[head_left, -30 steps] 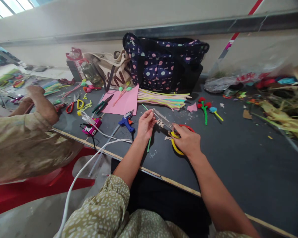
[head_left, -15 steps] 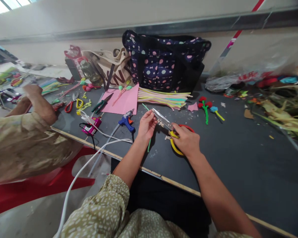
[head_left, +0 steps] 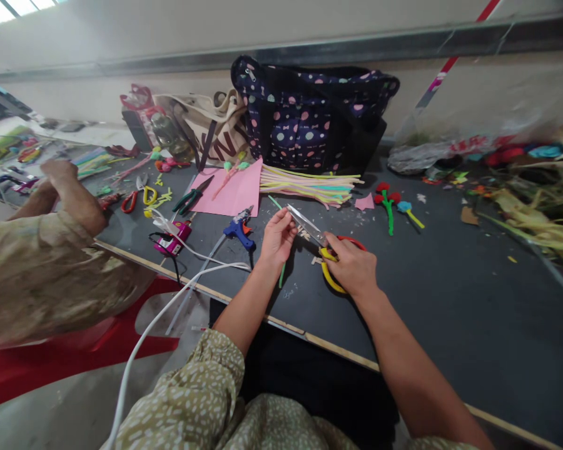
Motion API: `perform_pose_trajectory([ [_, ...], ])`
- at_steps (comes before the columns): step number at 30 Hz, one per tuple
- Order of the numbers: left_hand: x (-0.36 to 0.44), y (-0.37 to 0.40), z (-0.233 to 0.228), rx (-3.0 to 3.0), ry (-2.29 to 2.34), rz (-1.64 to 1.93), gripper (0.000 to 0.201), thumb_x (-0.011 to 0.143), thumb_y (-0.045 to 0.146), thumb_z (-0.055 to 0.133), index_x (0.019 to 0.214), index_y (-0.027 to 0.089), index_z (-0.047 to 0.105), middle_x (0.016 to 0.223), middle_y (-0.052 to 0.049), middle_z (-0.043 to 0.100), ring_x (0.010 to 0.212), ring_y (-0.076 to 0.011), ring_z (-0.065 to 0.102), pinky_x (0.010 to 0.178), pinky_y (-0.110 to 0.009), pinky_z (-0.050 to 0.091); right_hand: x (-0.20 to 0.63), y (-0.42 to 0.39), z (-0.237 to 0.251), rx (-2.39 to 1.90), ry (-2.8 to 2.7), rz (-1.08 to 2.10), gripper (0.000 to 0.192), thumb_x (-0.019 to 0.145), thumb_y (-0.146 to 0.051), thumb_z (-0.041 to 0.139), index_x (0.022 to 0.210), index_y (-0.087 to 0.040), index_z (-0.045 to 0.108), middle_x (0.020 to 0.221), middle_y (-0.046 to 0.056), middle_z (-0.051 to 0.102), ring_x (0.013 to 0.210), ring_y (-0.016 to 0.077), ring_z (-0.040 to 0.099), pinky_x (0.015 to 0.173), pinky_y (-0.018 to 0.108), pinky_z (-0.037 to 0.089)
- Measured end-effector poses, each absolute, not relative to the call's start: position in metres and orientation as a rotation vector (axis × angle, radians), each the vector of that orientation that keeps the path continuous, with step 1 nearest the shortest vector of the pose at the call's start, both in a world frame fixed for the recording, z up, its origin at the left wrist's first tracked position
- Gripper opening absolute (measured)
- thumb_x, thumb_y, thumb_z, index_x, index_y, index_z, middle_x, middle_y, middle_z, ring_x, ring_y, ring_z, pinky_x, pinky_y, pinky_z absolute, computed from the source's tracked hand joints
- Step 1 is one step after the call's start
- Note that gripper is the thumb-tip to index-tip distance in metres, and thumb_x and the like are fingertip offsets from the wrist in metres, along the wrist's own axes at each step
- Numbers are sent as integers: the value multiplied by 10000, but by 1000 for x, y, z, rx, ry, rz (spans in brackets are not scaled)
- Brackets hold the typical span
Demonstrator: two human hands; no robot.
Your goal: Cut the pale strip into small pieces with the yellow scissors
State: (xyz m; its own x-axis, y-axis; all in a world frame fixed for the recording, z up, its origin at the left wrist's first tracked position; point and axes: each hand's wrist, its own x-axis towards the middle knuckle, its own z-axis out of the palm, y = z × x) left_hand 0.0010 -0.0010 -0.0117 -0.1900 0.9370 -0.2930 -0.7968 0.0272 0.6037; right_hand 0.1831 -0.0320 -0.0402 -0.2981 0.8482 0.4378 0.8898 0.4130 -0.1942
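Right hand (head_left: pixel 351 265): grip clenched through the yellow/red handles of the scissors (head_left: pixel 326 247), blades pointing far-left, tips just beside the left hand's fingers. Left hand (head_left: pixel 276 237): fingertips pinched on a small pale piece at the blade tips; piece too small to identify. A green stem (head_left: pixel 281 273) shows below the left hand, lying on the worktop (head_left: pixel 450 294); cannot tell if the hand holds it.

Surroundings: blue glue gun (head_left: pixel 238 229) just left of left hand, w/ white cable (head_left: pixel 169 306) running off the near edge. Pink sheet (head_left: pixel 234 190) far-left, green pliers (head_left: pixel 192 197) beside it. Bundle of pastel pipe cleaners (head_left: pixel 309 184) far of the hands, in front of a dark dotted bag (head_left: pixel 309 119). Red-headed craft flowers (head_left: pixel 385 200) to the right. Small pale scraps on worktop near blades.

Another person's arm (head_left: pixel 75 194), patterned sleeve, at far left.
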Motion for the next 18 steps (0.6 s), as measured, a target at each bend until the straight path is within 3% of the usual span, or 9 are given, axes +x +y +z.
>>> perform_pose_trajectory([
  [18, 1, -1, -11, 224, 758, 1586, 265, 632, 116, 793, 845, 175, 645, 646, 71, 599, 521, -12, 527, 515, -146, 397, 183, -32, -44, -1440, -2215, -197, 370, 883, -354, 484, 1207, -272, 644, 806, 0, 696, 654, 117, 568, 563, 269, 283],
])
